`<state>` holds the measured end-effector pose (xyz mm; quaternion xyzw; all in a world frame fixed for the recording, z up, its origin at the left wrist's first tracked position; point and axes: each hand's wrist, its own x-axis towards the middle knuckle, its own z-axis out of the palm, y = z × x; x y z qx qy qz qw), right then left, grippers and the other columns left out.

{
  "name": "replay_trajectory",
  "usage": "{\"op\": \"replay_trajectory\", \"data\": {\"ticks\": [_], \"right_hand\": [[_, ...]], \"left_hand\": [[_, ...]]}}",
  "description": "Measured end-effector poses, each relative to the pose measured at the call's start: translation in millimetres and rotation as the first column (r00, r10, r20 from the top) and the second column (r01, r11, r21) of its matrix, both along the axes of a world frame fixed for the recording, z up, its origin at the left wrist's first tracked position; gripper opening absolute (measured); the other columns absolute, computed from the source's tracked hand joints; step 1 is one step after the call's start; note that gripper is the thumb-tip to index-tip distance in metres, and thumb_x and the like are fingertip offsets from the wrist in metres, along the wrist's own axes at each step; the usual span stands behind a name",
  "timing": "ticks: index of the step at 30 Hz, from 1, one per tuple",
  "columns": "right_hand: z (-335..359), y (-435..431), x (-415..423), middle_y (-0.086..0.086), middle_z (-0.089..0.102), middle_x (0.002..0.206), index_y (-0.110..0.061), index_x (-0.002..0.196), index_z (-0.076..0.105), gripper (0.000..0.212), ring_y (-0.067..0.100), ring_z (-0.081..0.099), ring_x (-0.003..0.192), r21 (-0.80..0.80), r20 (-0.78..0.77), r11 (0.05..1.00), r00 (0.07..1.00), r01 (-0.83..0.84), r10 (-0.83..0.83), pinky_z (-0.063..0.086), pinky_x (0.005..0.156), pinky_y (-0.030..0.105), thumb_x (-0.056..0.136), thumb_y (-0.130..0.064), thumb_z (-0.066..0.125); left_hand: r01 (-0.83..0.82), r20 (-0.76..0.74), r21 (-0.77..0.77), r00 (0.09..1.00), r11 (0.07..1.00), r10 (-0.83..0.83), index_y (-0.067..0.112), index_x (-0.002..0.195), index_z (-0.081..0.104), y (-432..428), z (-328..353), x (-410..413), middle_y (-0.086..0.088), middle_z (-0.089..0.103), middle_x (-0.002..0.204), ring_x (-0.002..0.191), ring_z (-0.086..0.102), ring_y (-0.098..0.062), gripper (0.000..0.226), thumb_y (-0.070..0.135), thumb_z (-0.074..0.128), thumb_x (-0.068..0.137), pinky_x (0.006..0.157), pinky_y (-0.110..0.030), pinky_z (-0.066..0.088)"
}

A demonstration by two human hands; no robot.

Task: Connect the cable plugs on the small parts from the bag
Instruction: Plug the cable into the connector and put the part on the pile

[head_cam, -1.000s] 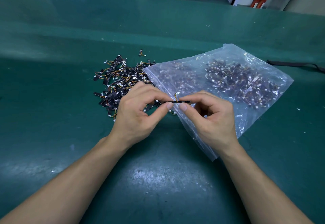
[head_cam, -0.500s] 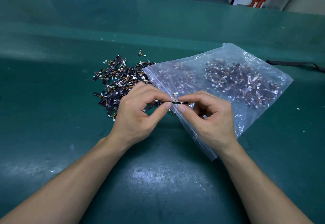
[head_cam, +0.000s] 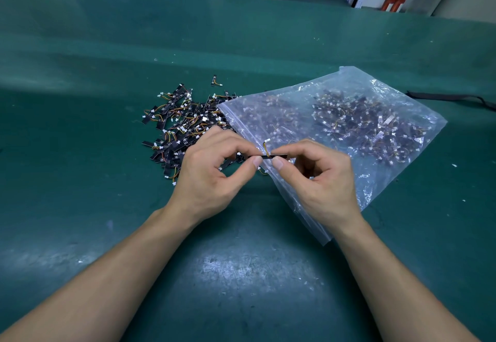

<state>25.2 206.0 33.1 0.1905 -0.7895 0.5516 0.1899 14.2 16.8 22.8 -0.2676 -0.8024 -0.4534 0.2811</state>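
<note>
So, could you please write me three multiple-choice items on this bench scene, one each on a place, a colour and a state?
1. Where does the loose pile of small black strip parts lie relative to the clear plastic zip bag?
A. to its left
B. on top of it
C. to its right
2. What colour is the work mat?
A. grey
B. green
C. white
3. What are the left hand and right hand doing?
A. lying flat
B. both pinching one black strip part
C. sealing the bag
Key: 1 A, the pile spreads left of the bag's mouth; 2 B, the mat is green throughout; 3 B, thumbs and forefingers grip the strip's ends.
</note>
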Motion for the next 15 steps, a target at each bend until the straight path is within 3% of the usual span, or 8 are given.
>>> {"op": "replay_trajectory", "data": {"ticks": [9, 15], "right_hand": [[-2.6, 0.7, -2.6, -0.02, 0.062, 0.067, -0.023, 0.084, 0.074, 0.009, 0.004, 0.044, 0.05, 0.022, 0.005, 1.0, 1.0, 0.008, -0.008, 0.033, 0.054, 0.011, 0.088, -0.015, 0.073], [-0.6, -0.3, -1.5, -0.021, 0.061, 0.066, -0.032, 0.087, 0.072, 0.01, 0.003, 0.043, 0.05, 0.001, 0.015, 1.0, 1.0, 0.002, -0.002, 0.032, 0.054, 0.011, 0.088, -0.023, 0.074]], "left_hand": [[0.035, 0.057, -0.002, 0.998, 0.999, -0.035, 0.013, 0.092, 0.073, -0.6, -1.4, 0.2, 0.002, 0.07, 0.088, 0.081, 0.061, -0.026, 0.008, 0.019, 0.069, 0.089, 0.073, -0.037, 0.047], [0.009, 0.008, -0.021, 1.0, 1.0, -0.008, 0.011, 0.086, 0.073, -0.1, -1.5, -1.8, 0.002, 0.068, 0.081, 0.074, 0.056, -0.026, 0.005, 0.012, 0.07, 0.089, 0.072, -0.038, 0.045]]}}
